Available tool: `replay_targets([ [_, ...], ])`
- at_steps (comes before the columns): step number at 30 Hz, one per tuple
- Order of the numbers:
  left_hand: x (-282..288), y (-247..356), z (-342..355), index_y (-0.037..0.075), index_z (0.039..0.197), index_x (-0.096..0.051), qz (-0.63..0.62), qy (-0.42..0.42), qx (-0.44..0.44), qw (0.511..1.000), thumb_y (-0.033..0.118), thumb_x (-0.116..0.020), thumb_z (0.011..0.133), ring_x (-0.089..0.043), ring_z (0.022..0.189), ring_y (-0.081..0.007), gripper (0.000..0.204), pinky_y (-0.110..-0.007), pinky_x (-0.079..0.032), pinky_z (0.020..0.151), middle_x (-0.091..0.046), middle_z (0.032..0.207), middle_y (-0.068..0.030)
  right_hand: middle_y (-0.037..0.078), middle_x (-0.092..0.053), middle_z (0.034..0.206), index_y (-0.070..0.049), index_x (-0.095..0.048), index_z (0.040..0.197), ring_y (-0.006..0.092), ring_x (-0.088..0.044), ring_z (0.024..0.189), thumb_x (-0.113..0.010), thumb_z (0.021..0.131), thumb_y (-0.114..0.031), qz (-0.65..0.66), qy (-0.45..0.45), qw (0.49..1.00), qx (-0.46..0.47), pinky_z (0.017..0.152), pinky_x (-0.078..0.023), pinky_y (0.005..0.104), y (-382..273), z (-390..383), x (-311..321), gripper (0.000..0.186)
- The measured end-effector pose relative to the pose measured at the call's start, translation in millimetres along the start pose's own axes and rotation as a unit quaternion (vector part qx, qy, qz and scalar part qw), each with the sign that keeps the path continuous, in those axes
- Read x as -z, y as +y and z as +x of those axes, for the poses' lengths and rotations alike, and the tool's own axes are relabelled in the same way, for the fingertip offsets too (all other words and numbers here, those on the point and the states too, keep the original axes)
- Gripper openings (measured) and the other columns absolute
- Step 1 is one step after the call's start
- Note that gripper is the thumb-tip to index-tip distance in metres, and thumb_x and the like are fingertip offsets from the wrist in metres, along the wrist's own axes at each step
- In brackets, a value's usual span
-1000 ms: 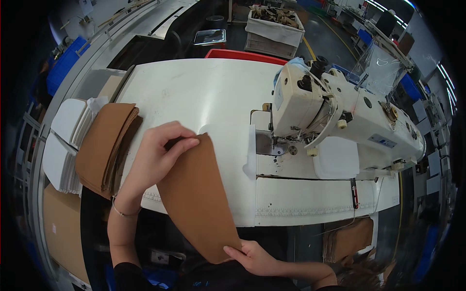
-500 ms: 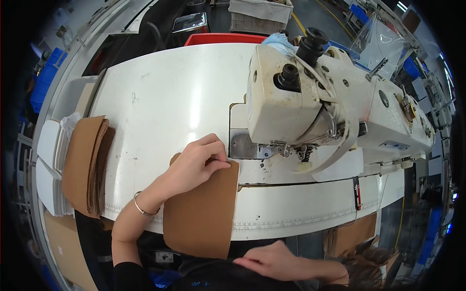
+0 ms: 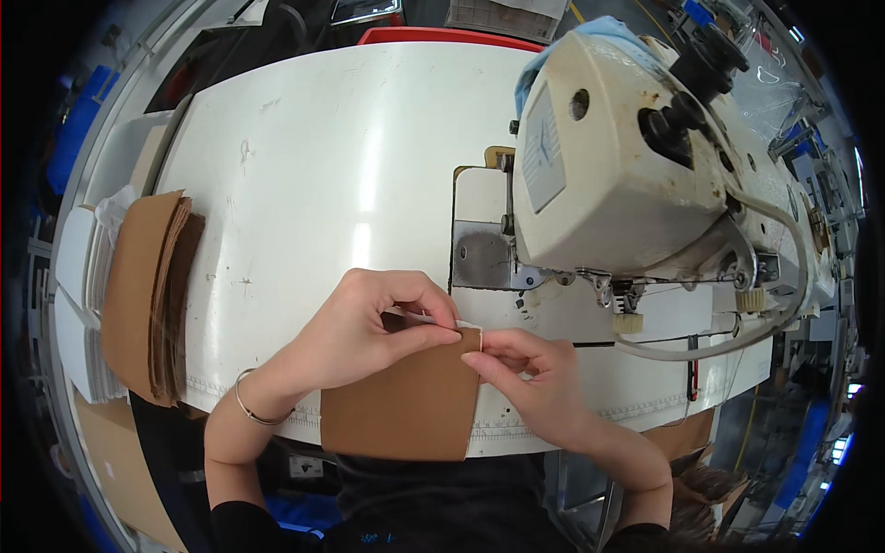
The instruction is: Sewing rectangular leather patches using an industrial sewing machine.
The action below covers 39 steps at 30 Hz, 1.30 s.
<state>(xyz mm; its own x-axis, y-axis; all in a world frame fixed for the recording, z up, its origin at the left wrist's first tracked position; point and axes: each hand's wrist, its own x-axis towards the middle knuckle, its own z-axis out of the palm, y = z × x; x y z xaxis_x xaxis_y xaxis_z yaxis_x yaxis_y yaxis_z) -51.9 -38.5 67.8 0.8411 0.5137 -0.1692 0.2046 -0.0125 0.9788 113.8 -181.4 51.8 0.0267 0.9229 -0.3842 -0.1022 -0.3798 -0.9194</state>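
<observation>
Bimanual hold at a sewing station, as I view it remotely from the head camera. The left hand [image 3: 355, 323] pinches the upper edge of a brown panel [image 3: 401, 415] between thumb and fingers; the right hand [image 3: 544, 387] grips the same piece at its upper right corner, the two sets of fingertips nearly meeting. A thin white edge shows there; I cannot tell whether it is a separate layer. The panel lies at the front of the white tabletop [image 3: 286, 166], its lower end reaching the front edge. Beyond and to the right stands a cream sewing machine [image 3: 608, 175], with a metal plate [image 3: 484, 253] beside its head and a blue cloth [image 3: 604, 29] on top. At far left I note a brown stack [image 3: 138, 295] beside a white stack [image 3: 78, 263]. A red container [image 3: 442, 35] sits behind the tabletop.
</observation>
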Motion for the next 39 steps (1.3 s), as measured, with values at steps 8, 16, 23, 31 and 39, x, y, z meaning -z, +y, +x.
replay_targets([
  [8, -2, 1, -1, 0.0, 0.084, -0.065, -0.01, 0.0, -0.008, 1.0, 0.004, -0.069, 0.083, -0.063, 0.077, -0.0099, 0.006, -0.024, -0.052, 0.071, -0.067, 0.083, -0.0047, 0.007, -0.068, 0.09, 0.002, -0.061, 0.106, 0.0093, -0.064, 0.084, -0.061, 0.093, -0.014, -0.054, 0.031, 0.996, 0.06, 0.078, -0.051, 0.0223, 0, 1, -2, 0.02],
  [16, -4, 4, -2, 0.001, 0.082, -0.065, -0.024, 0.0, 0.017, 1.0, 0.001, -0.071, 0.081, -0.062, 0.081, -0.0087, 0.006, -0.022, -0.05, 0.072, -0.067, 0.088, -0.0051, 0.006, -0.068, 0.09, 0.002, -0.062, 0.108, 0.0086, -0.063, 0.085, -0.06, 0.094, -0.016, -0.052, 0.019, 0.997, 0.052, 0.078, -0.05, 0.0221, -1, -1, 1, 0.023],
  [23, -7, 6, -1, 0.001, 0.087, -0.066, 0.007, -0.006, 0.004, 1.0, 0.003, -0.068, 0.084, -0.06, 0.081, -0.0071, 0.004, -0.021, -0.049, 0.068, -0.064, 0.082, -0.0015, 0.004, -0.068, 0.092, 0.001, -0.064, 0.106, 0.0079, -0.063, 0.084, -0.06, 0.094, -0.019, 0.011, 0.003, 1.0, 0.013, 0.078, -0.05, 0.0218, 0, 0, 2, 0.024],
  [31, -9, 3, 0, 0.0, 0.088, -0.067, 0.012, -0.023, 0.016, 1.0, 0.007, -0.065, 0.088, -0.056, 0.073, -0.0046, 0.006, -0.02, -0.046, 0.065, -0.064, 0.079, 0.0, 0.004, -0.065, 0.097, -0.003, -0.066, 0.105, 0.0127, -0.063, 0.085, -0.061, 0.09, -0.012, -0.265, 0.086, 0.932, 0.233, 0.076, -0.051, 0.0257, 15, 2, 9, 0.018],
  [39, -18, -4, 31, 0.0, 0.086, -0.067, 0.107, 0.0, -0.034, 0.994, 0.006, -0.066, 0.085, -0.054, 0.067, -0.0105, 0.007, -0.024, -0.043, 0.06, -0.061, 0.073, -0.0027, 0.009, -0.063, 0.1, -0.002, -0.065, 0.093, 0.0208, -0.062, 0.09, -0.06, 0.073, -0.013, -0.66, 0.046, 0.45, 0.6, 0.081, -0.05, 0.0321, 22, 5, 43, 0.024],
])
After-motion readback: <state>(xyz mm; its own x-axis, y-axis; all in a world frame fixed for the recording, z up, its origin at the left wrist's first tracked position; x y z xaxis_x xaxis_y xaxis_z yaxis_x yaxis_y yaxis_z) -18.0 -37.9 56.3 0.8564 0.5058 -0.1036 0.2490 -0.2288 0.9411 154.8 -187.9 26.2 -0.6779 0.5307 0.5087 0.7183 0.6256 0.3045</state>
